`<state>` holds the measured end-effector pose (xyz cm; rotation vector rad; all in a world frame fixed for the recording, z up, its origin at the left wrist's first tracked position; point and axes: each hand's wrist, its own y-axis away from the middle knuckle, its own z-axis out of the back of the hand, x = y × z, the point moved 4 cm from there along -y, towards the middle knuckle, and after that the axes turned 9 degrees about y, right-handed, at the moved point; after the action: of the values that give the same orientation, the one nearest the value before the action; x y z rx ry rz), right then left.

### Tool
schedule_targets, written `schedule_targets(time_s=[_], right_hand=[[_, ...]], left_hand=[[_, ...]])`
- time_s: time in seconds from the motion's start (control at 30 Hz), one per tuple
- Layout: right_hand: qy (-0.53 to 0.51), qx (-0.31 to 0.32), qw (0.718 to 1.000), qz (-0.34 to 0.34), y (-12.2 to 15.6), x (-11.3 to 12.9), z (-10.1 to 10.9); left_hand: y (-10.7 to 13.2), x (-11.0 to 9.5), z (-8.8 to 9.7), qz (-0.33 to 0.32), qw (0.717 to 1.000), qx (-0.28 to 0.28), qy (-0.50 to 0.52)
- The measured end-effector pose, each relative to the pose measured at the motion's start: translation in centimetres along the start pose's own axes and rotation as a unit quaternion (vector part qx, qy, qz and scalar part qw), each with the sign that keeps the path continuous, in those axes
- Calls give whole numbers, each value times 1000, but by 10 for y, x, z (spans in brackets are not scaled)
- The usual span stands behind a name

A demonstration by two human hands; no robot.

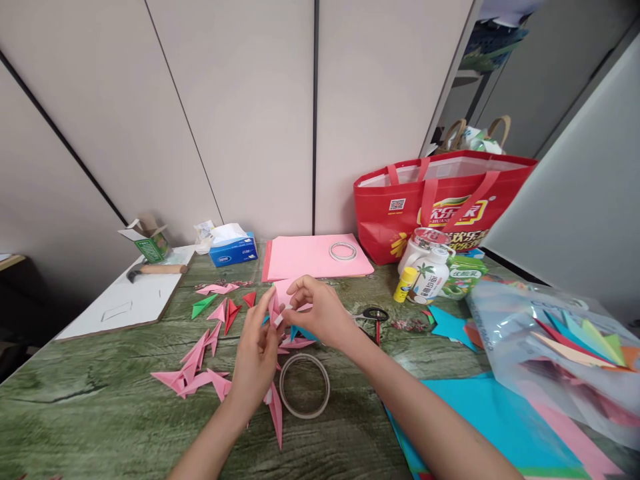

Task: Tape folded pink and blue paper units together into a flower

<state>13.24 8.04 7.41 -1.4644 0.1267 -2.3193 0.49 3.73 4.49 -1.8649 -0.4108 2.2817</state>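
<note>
A piece of folded pink paper (281, 291) is held up between my two hands, above the middle of the table. My left hand (257, 340) grips its lower left side, thumb and fingers closed on it. My right hand (316, 310) pinches the paper from the right, near a small white strip at its lower edge. Directly below lies a roll of tape (305, 415), flat on the table. Pink folded paper pieces (193, 367) are scattered to the left, with a green piece (204, 305) and red pieces (231, 315) behind them. Blue paper shows partly under my hands.
Scissors (375, 314) lie right of my hands. Behind stand a glue stick (405, 285), a white bottle (429, 277) and a red bag (380, 227). Pink sheets (305, 257) carry another tape ring (343, 251). A hammer (157, 269) rests on a whiteboard; blue sheets (480, 420) lie front right.
</note>
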Motion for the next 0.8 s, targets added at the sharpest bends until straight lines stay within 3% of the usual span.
schedule_targets(time_s=[0.8], right_hand=[[1,9,1000,-13,4,2,-9]], left_hand=[[2,1,-3,8,1000,-9,26]])
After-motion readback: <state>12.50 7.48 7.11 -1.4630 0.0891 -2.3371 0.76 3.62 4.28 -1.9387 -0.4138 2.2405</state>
